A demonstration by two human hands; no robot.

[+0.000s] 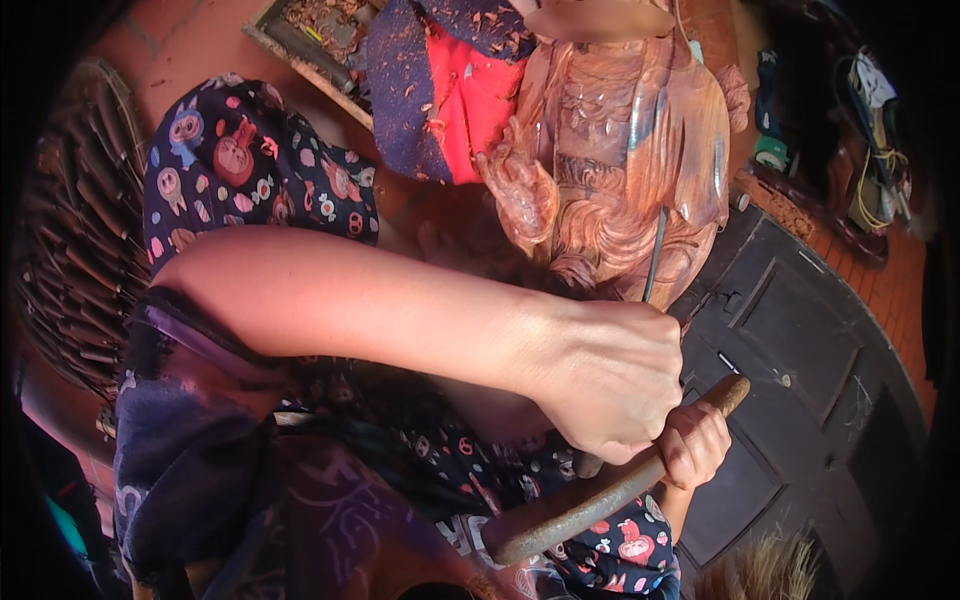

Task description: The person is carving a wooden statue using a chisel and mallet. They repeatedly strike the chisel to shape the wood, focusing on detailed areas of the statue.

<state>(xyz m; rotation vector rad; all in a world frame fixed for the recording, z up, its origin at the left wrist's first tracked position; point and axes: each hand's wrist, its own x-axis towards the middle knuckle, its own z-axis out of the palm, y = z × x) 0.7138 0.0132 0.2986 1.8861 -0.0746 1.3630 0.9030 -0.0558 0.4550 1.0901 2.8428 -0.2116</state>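
Note:
A reddish-brown carved wooden figure (600, 150) lies ahead of me, with draped folds and a raised hand cut into it. My left hand (615, 375) reaches across from the left, closed in a fist around a carving chisel. The chisel's thin metal shaft (656, 258) slants up to the folds of the figure, where its tip appears to meet the wood. Most of its handle is hidden in the fist. Just below, my right hand (695, 445) grips a curved wooden mallet (580, 510). The mallet's thick end points to the lower left, close beneath the left hand.
Many long-handled tools (85, 250) fill a round container at the left. A wooden box (310, 75) of shavings and a shaving-strewn navy and red cloth (450, 100) lie at the top. A dark panelled board (800, 330) and straw-like bristles (765, 570) are at the right.

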